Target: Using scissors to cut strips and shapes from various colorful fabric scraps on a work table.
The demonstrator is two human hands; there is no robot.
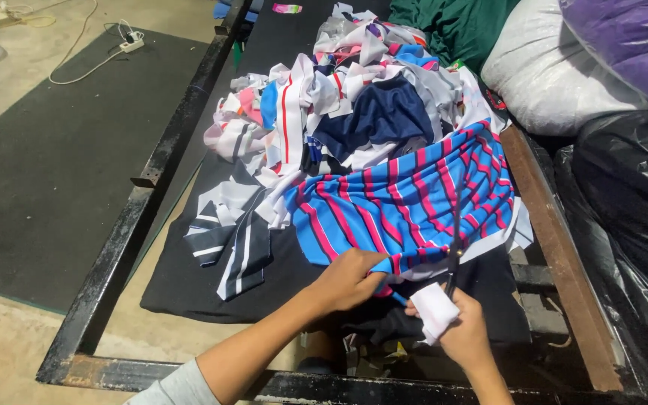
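Left hand [350, 279] pinches striped cloth [406, 202] edge; right hand [463, 330] grips scissors [455, 247].
Cloth lies just ahead of both hands, pulled taut — likely to steady it; blades point away over it, white wrap [435, 311] cushioning the right fingers.

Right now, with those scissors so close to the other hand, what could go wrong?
The scissors lie on the blue-and-pink striped fabric near the left hand, so a finger might get nicked. The cloth is bunched, so layers beneath could be cut. The scrap pile behind might slide.
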